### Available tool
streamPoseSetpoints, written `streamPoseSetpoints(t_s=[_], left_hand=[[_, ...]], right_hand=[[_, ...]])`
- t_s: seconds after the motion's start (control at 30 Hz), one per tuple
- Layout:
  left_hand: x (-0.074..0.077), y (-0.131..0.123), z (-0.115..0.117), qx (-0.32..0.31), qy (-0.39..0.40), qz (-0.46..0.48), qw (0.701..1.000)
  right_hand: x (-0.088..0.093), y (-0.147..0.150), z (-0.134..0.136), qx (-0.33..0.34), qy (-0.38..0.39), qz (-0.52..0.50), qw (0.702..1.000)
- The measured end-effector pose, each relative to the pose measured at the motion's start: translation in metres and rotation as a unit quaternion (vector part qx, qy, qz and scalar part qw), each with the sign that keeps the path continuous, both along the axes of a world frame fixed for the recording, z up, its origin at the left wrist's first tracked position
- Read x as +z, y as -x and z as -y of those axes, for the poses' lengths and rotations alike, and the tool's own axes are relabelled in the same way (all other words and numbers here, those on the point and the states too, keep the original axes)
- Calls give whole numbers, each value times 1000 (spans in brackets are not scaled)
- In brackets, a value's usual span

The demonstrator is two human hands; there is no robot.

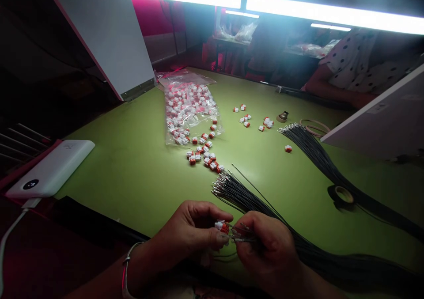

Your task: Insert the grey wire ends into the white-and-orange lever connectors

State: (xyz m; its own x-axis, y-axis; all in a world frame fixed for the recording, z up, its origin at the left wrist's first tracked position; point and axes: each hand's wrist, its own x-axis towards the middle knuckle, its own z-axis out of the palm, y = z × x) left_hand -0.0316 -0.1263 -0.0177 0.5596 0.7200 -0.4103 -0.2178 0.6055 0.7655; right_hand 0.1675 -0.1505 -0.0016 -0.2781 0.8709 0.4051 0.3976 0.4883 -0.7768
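My left hand (190,235) pinches a small white and orange connector (221,226) between thumb and fingers at the near edge of the green table (132,166). My right hand (268,246) is closed on thin wire ends (241,233) held against that connector. A bundle of dark wires (245,197) fans out just beyond my right hand and runs under it to the right. A loose pile of the same connectors (203,155) lies in the middle of the table below a clear bag of them (188,109).
A second dark wire bundle (318,153) lies at the right with a tape roll (343,194) beside it. More connectors (247,119) are scattered farther back. A white power bank (49,168) sits at the left. Another person in a dotted shirt (351,65) sits far right.
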Motion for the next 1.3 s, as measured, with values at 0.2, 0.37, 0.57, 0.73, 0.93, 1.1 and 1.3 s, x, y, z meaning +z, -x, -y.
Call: streamPoseSetpoints(t_s=[0.2,0.37,0.57,0.73,0.93,1.1,1.3], left_hand=[[-2,2,1,-17,9,-3,1000],[-5,0,1,-8,-16,-15,1000],[4,1,-1,-3,-8,5,1000],[14,0,-1,36,-74,-2,997],[10,1,2,20,-81,-6,997],[5,0,4,-13,-73,-23,997],[8,-1,3,8,-90,-20,996]], right_hand=[[1,-1,-1,20,-23,6,1000],[-3,-2,1,23,-8,3,1000],[-3,-2,1,44,124,-39,991],[0,-2,-2,47,267,-69,960],[1,-5,0,73,176,-30,981],[1,-4,-1,82,83,-3,993],[1,-3,-1,63,154,-6,986]])
